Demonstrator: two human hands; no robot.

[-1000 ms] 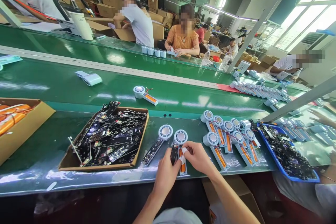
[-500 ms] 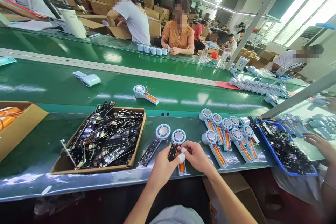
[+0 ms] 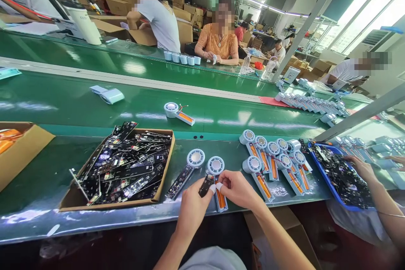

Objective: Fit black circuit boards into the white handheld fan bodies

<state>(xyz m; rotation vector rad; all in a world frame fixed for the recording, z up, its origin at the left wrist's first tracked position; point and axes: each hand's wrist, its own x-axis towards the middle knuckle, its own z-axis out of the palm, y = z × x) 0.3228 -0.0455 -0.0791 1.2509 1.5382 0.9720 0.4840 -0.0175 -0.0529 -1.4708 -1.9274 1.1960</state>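
My left hand is closed on a narrow black circuit board, held tilted over a light-blue handheld fan. Close against the board, my right hand pinches with thumb and fingertips; what lies between them is too small to make out. White covers wrap some of the fingertips. The fan lies face up on the bench, its handle uncovered and an orange part showing inside. Just left of it lies another fan with a black board along its handle.
A cardboard tray heaped with circuit boards stands left. Several open fans lie right, beside a blue tray of boards where a co-worker's hand reaches. Beyond runs a green belt carrying a fan.
My hands have shifted slightly left and down, still together at the board. The co-worker's hand on the right has moved over the blue tray. The belt fan sits slightly further right.
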